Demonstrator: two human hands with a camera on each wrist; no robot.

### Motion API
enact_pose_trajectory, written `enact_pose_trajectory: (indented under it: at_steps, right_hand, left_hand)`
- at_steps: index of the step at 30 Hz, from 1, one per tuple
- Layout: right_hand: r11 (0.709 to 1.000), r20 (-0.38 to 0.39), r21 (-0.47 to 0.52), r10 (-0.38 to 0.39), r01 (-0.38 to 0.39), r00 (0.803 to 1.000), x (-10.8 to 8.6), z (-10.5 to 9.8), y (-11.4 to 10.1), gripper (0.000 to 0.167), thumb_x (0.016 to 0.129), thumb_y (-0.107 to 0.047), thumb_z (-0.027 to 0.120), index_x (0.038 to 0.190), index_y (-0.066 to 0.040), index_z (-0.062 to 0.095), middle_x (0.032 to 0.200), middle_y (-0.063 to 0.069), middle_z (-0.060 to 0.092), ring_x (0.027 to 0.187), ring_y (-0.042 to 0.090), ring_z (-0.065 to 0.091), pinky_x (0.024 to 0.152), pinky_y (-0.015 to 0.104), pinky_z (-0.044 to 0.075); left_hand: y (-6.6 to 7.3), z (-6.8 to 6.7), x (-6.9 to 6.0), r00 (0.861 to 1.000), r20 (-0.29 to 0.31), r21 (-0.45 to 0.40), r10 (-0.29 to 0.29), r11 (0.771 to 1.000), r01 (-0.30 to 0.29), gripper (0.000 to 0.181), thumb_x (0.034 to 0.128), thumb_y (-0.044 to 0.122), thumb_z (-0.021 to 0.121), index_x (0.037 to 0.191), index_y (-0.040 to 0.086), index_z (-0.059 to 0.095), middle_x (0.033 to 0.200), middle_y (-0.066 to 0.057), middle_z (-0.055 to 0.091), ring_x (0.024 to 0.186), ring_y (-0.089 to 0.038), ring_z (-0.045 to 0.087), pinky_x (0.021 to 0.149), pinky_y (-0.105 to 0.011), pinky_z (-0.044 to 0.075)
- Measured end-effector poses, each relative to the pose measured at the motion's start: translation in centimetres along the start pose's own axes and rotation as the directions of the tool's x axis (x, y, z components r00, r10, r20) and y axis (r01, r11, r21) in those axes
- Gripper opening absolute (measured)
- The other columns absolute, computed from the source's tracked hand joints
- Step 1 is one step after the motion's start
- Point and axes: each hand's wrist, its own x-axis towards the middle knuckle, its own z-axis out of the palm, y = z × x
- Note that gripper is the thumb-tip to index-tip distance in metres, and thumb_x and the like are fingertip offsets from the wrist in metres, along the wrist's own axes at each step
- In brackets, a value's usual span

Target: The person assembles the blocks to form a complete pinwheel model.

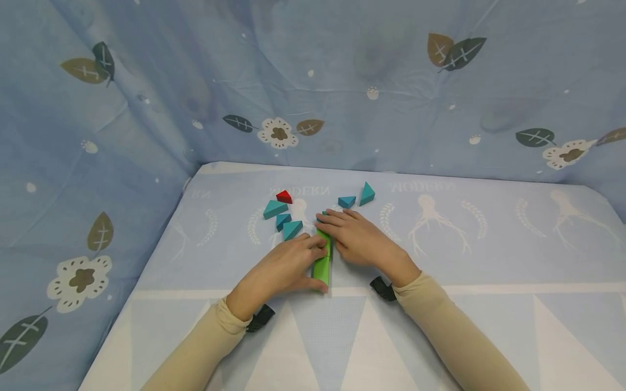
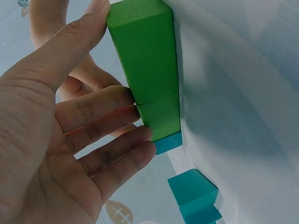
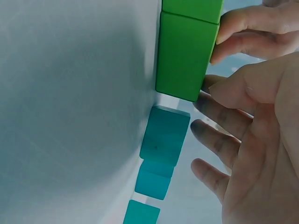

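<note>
Two green blocks (image 1: 321, 270) lie end to end in a line on the cloth, with a seam between them. Over their left side reaches my left hand (image 1: 288, 264), its thumb at the near end and its fingertips touching around the seam. My right hand (image 1: 359, 237) lies across the far end, fingers extended and partly covering it. In the right wrist view, its thumb (image 3: 222, 91) is by the green block's end. A blue block (image 2: 168, 143) shows beyond the green ones in the left wrist view; contact cannot be told.
Left of the far end lie several teal and blue wedge blocks (image 1: 292, 229) and a red wedge (image 1: 284, 197). Farther back are a blue triangle block (image 1: 346, 202) and a teal one (image 1: 367, 194). A patterned blue curtain (image 1: 342, 108) hangs behind the cloth-covered table (image 1: 489, 260).
</note>
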Motion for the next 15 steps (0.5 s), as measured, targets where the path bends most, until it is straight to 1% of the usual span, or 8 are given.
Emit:
enact_pose_trajectory:
  at_steps: [7,10,15]
  right_hand:
    - [1.0,0.016,0.024,0.008,-0.008,1.0,0.1,-0.1,0.1,0.046,0.099,-0.01,0.049,0.145,-0.011,0.049,0.153,0.005,0.043,0.145,0.028,0.035,0.118,0.05,0.028]
    - [0.999,0.011,0.032,0.013,-0.014,1.0,0.0,-0.3,0.2,0.046,0.099,-0.01,0.049,0.145,-0.011,0.049,0.153,0.006,0.043,0.144,0.029,0.035,0.117,0.05,0.029]
    - [0.997,0.001,0.044,0.065,-0.064,0.998,-0.5,-1.4,0.7,0.045,0.098,-0.01,0.051,0.144,-0.01,0.05,0.153,0.009,0.043,0.143,0.031,0.037,0.116,0.05,0.032]
  left_hand:
    - [0.0,0.0,0.0,1.0,0.003,0.003,-0.007,1.0,0.007,0.071,0.0715,0.055,0.081,0.12,0.005,0.07,0.125,-0.003,0.061,0.11,-0.02,0.057,0.093,-0.032,0.053]
    - [0.0,0.0,0.0,1.0,0.002,0.002,-0.009,1.0,0.009,0.071,0.0714,0.055,0.081,0.119,0.004,0.07,0.125,-0.003,0.061,0.11,-0.02,0.057,0.093,-0.032,0.052]
    - [0.0,-0.1,0.0,1.0,-0.008,0.005,-0.002,1.0,0.002,0.072,0.0709,0.055,0.081,0.119,0.004,0.07,0.123,-0.003,0.062,0.112,-0.02,0.058,0.093,-0.031,0.052]
